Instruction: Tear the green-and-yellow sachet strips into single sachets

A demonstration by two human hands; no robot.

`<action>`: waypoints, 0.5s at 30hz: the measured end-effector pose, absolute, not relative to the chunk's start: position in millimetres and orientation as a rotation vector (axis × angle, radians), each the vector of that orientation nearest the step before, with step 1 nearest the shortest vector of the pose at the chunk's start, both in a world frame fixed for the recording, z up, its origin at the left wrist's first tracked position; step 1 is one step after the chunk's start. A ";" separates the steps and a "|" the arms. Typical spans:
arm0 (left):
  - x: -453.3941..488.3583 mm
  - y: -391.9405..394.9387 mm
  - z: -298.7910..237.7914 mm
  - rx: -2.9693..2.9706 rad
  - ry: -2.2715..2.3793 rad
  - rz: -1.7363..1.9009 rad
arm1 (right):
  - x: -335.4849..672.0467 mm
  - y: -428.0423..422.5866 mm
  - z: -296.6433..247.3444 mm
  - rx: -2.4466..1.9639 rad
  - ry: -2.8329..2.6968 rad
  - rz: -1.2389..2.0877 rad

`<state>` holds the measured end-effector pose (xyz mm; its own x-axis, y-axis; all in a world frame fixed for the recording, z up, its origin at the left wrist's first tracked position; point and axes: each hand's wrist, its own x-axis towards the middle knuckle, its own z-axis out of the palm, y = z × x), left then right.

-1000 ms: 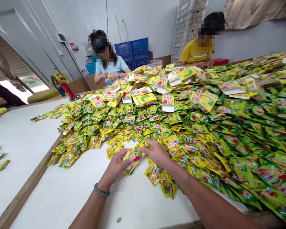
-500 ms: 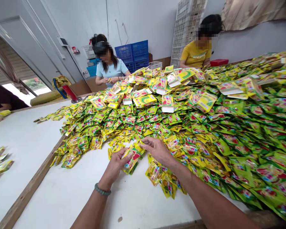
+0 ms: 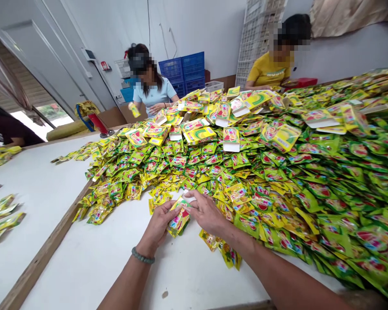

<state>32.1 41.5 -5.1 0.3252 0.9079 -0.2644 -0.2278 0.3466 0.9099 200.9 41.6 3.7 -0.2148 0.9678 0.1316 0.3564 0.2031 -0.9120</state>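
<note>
A small printed yellow-green candy box lies in my left hand, thumb on its front face and fingers behind. At its upper end a white flap stands out. My right hand closes on that upper right end, thumb and bent fingers against the box. A bit of green packaging shows behind the lower edge; I cannot tell whether it is inside. Just below the right wrist lie several yellow candy packets on the white table.
A large heap of green and yellow packets spreads ahead and right, topped with printed boxes. A wooden strip divides the table on the left. Two co-workers sit behind the heap, another person at far left. Blue crates stand behind.
My right hand has curled in closer over the box's upper end, and the white flap now shows there. The co-worker in light blue has a yellow box out to the side.
</note>
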 end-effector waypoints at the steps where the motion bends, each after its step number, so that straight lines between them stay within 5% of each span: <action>1: 31.9 40.6 -5.7 0.887 0.916 0.892 | 199.9 41.1 2.2 -1.247 -1.710 1.011; 9: 40.0 36.4 -4.8 0.892 0.930 0.840 | 197.4 40.2 0.3 -1.199 -1.644 1.224; 15: -23.5 37.6 30.9 1.167 1.456 0.954 | 214.6 51.8 1.4 -1.243 -1.472 0.939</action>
